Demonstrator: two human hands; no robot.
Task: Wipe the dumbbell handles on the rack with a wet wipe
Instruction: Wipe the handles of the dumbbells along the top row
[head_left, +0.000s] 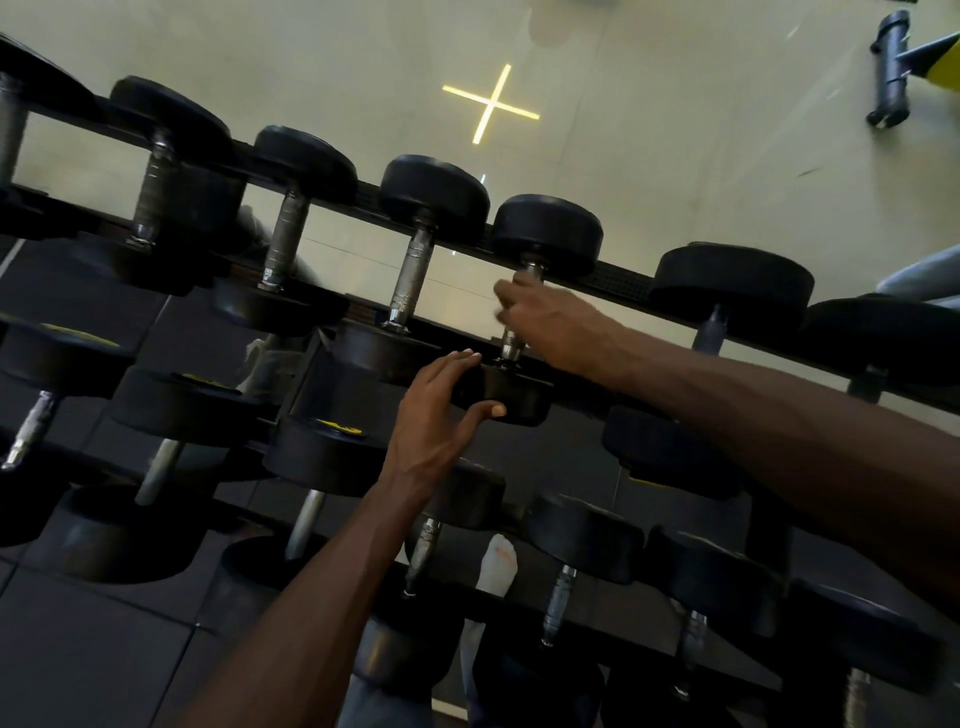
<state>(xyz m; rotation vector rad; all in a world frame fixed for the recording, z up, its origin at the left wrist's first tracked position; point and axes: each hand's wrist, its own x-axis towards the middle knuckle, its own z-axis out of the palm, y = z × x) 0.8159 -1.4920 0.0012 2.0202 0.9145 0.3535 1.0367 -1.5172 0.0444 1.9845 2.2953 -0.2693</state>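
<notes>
Right hand grips one dumbbell handle, wipe perhaps hidden; left hand, fingers straight, steadies its weight.

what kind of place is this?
Most likely a gym weight area: tiered rack of black dumbbells with metal handles, dark rubber floor tiles, and what looks like a wall mirror behind.

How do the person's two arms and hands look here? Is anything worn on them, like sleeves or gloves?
The left hand and the right hand are both bare, without gloves, rings or a watch. Both forearms are uncovered as far as the picture shows; no sleeve is visible. No markings or bands show on either wrist.
</notes>
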